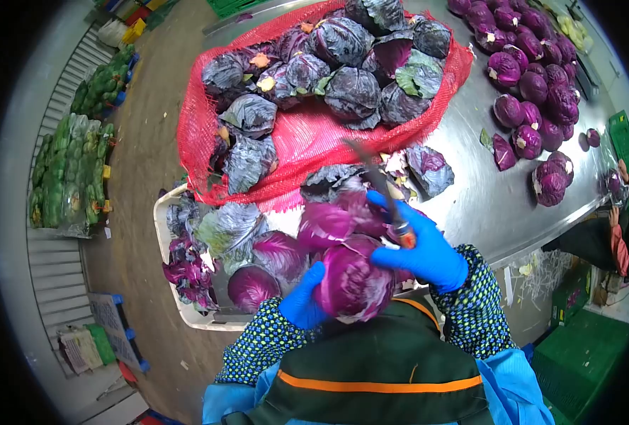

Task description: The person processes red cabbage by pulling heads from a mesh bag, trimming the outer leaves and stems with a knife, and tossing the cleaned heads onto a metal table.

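Observation:
A purple cabbage [350,283] is held close to my apron, with my left hand [304,297] wrapped around its left side. My right hand [424,249], also in a blue glove, grips a knife [404,232] with an orange-red handle, its blurred blade pointing up and away. The fingers of that hand also touch the cabbage's right side, where loose outer leaves [326,225] stand away from the head. Below and left, a white bin [164,234] holds stripped leaves and purple pieces.
A red mesh sack [300,145] full of untrimmed cabbages lies open ahead. Trimmed purple cabbages [534,85] are heaped on the steel table [463,166] at the right. Another person's hand [614,214] is at the far right. Green sacks [70,173] stand at left.

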Demonstrator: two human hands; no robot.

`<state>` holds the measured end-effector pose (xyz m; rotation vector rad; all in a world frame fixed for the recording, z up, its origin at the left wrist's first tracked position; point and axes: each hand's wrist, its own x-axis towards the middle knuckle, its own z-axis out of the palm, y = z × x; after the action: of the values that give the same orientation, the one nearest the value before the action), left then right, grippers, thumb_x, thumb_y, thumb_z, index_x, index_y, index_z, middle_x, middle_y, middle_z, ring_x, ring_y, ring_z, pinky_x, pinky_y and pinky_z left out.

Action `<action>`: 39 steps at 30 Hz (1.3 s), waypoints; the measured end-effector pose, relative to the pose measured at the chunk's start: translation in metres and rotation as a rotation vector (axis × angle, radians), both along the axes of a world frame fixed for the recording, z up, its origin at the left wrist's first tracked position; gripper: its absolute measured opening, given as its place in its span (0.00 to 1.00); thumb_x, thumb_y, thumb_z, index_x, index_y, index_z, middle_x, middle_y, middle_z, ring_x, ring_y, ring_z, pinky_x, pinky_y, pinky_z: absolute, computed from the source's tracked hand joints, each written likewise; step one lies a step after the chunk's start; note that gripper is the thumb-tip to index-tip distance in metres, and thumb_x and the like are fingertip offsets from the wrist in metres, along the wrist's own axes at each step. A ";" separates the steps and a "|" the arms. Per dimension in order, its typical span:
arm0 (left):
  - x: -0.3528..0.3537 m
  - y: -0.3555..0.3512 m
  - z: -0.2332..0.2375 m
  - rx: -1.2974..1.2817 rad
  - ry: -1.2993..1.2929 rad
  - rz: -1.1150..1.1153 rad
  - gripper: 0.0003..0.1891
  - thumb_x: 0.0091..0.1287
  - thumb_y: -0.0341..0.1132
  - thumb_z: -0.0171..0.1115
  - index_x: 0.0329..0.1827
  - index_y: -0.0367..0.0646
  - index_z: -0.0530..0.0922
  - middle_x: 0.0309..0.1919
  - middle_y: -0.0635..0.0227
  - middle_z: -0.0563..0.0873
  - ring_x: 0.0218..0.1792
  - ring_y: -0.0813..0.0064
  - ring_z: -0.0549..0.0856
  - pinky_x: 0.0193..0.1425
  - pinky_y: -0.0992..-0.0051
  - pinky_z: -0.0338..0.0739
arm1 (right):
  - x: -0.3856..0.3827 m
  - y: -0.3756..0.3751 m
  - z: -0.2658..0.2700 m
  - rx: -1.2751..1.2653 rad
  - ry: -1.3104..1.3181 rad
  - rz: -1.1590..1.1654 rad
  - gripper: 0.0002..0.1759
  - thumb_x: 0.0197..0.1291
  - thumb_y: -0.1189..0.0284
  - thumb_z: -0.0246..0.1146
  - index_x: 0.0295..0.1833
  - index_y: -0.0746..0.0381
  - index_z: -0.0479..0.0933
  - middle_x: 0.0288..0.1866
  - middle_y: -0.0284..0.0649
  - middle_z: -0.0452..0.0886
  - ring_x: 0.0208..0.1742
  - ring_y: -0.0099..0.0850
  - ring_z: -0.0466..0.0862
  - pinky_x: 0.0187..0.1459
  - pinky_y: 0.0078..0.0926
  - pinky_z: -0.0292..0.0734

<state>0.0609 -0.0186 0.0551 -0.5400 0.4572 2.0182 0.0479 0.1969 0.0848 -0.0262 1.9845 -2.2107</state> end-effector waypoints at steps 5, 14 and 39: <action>-0.012 0.002 0.007 -0.696 0.899 -0.108 0.49 0.46 0.31 0.75 0.70 0.41 0.51 0.61 0.56 0.67 0.61 0.64 0.70 0.65 0.65 0.66 | 0.000 -0.004 -0.003 0.247 0.027 -0.091 0.26 0.50 0.66 0.70 0.53 0.67 0.72 0.50 0.42 0.78 0.49 0.32 0.80 0.49 0.29 0.76; -0.014 -0.014 -0.021 -0.682 1.261 -0.344 0.44 0.50 0.44 0.71 0.69 0.45 0.56 0.64 0.58 0.65 0.63 0.63 0.69 0.65 0.61 0.67 | -0.017 0.100 -0.090 0.735 -0.106 -0.400 0.22 0.54 0.63 0.65 0.49 0.67 0.75 0.37 0.41 0.82 0.36 0.29 0.82 0.41 0.29 0.76; -0.086 0.419 -0.089 -0.733 1.834 -0.610 0.55 0.48 0.47 0.70 0.73 0.46 0.41 0.70 0.42 0.46 0.71 0.45 0.49 0.71 0.56 0.50 | 0.128 0.523 -0.087 -0.638 0.236 -1.370 0.35 0.57 0.60 0.62 0.68 0.51 0.57 0.59 0.39 0.71 0.57 0.37 0.75 0.48 0.23 0.73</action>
<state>-0.0246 0.4007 -0.0335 1.1421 2.1028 1.1275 0.1757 0.7196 -0.0027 1.4157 1.3132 -3.6441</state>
